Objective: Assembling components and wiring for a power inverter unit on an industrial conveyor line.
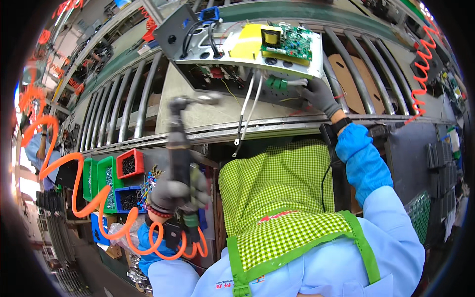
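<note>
My left hand (170, 195), in a grey glove and blurred by motion, is closed around the body of a dark air ratchet wrench (177, 136). The wrench stands upright in view, its head near the roller line, with an orange coiled hose (131, 220) by its lower end. My right hand (321, 96), gloved in dark grey, reaches to the lower right of an open metal chassis (292, 64). Its bent fingers are beside green connectors (277, 83); what they pinch is partly hidden. Two white cables (250, 101) with ring terminals hang from the chassis over the bench edge.
A green circuit board (297, 42) sits on yellow sheet atop the chassis. Metal rollers (361, 69) run on both sides. Green, red and blue bins (129, 163) of small fasteners stand at the left. A red coiled hose (420, 74) hangs at the right.
</note>
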{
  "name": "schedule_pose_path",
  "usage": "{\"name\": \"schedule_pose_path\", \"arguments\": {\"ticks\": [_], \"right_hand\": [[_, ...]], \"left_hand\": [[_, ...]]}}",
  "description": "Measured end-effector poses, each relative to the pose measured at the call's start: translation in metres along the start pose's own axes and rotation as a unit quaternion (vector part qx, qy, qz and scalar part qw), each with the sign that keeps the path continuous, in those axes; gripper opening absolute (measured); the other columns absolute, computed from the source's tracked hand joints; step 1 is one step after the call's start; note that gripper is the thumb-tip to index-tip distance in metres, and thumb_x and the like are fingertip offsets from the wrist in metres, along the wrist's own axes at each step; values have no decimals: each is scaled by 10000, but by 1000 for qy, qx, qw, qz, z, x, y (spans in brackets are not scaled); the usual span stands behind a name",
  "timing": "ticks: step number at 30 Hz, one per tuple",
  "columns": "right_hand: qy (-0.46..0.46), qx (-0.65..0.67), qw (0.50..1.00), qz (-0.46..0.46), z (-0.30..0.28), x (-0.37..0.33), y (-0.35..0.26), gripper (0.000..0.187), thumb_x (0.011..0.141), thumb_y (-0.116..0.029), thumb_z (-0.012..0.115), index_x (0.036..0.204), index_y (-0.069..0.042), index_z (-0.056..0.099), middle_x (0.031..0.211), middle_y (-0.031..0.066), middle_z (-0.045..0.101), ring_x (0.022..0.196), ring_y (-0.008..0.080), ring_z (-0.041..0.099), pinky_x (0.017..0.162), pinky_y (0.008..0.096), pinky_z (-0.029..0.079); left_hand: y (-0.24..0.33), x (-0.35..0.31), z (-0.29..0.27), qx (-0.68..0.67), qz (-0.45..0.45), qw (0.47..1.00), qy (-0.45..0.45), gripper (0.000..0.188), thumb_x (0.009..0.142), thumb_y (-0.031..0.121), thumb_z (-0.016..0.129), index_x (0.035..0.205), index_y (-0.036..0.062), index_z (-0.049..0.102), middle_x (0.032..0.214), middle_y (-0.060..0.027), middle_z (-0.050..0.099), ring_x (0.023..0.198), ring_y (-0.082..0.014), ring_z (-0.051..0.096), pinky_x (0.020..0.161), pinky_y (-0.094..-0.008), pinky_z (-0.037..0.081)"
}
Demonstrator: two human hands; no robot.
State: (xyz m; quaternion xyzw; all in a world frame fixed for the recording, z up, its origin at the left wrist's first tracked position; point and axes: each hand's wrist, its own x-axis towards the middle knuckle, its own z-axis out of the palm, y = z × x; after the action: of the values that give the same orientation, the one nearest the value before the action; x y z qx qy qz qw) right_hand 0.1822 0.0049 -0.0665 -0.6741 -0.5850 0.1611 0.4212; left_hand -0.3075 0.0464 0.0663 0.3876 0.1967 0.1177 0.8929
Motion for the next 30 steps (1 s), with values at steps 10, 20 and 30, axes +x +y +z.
{"name": "schedule_pose_path", "arguments": {"ticks": [10, 20, 30], "right_hand": [[-2, 33, 999, 1, 0, -2, -3, 266, 833, -137, 626, 1053, 13, 639, 892, 147, 646, 806, 226, 593, 766, 345, 485], [-18, 60, 998, 18, 5, 1, -6, 233, 917, -174, 604, 1064, 7, 610, 827, 38, 629, 677, 91, 574, 594, 251, 478], [33, 140, 990, -3, 11, -2, -14, 196, 919, -128, 610, 1047, 19, 627, 905, 57, 661, 805, 127, 607, 720, 281, 505]], "left_hand": [[-106, 119, -3, 26, -186, 982, -30, 578, 775, 135, 638, 1288, 34, 392, 930, -160, 623, 740, -251, 677, 607, -340, 581], [-95, 212, -26, -38, -31, 999, -5, 315, 868, 185, 583, 1061, -62, 561, 947, -174, 662, 787, -238, 682, 715, -367, 593], [-75, 245, -31, -5, -124, 987, -99, 324, 849, 131, 615, 1105, -3, 469, 935, -164, 641, 721, -237, 670, 629, -356, 586]]}}
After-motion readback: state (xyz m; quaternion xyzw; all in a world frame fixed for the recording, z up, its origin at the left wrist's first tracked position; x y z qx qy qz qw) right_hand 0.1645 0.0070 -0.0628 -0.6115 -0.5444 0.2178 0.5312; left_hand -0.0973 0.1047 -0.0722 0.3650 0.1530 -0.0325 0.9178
